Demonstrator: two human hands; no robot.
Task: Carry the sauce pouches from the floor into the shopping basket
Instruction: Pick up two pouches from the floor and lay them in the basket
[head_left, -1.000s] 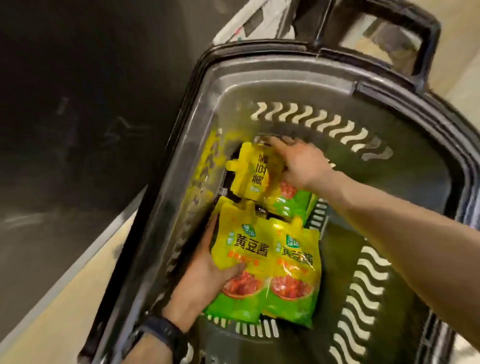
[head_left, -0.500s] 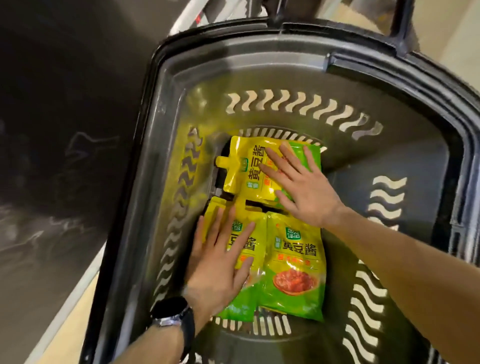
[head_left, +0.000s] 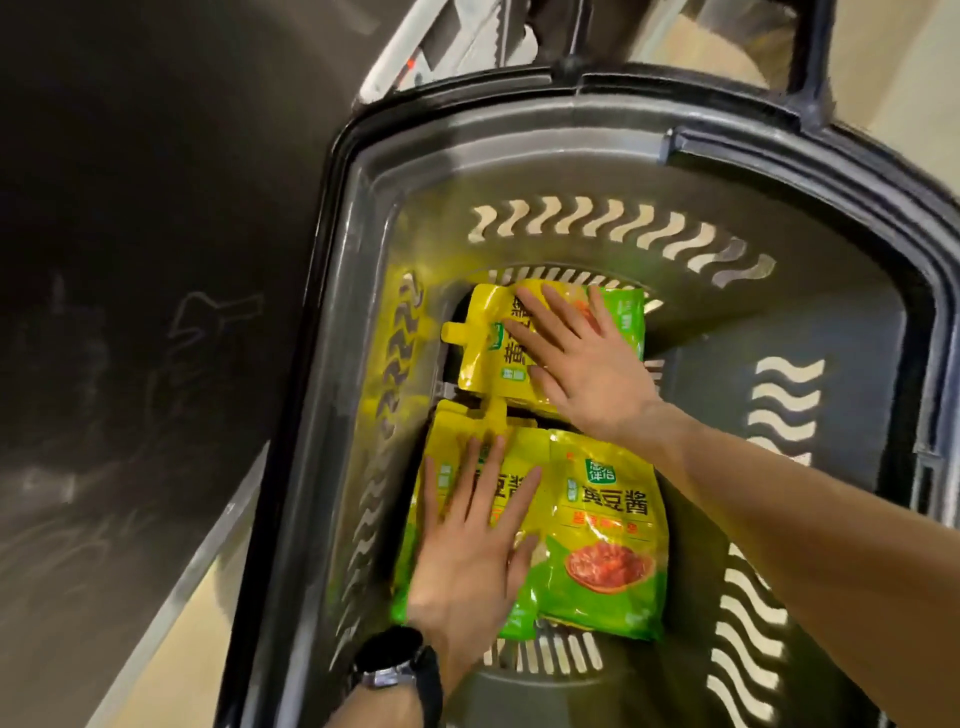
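Resting palm down with fingers straight and spread wide, the left hand (head_left: 467, 566) lies on a yellow-and-green spouted sauce pouch (head_left: 444, 447) at the near left of the floor of a dark grey plastic shopping basket with wavy slots in its walls (head_left: 519, 171). A second yellow-and-green pouch with a red dish printed on it (head_left: 608, 530) lies flat just beside the first, on its right, their edges touching or overlapping. The right hand (head_left: 587, 364) is likewise flat and wide, gripping nothing, its palm and fingers on a third pouch of the same kind (head_left: 480, 358), which lies crosswise at the far end of the basket floor, its spout pointing left. All three pouches are inside the basket. A black wristwatch (head_left: 395, 660) sits on the left wrist. A dark wall (head_left: 130, 260) stands to the basket's left.
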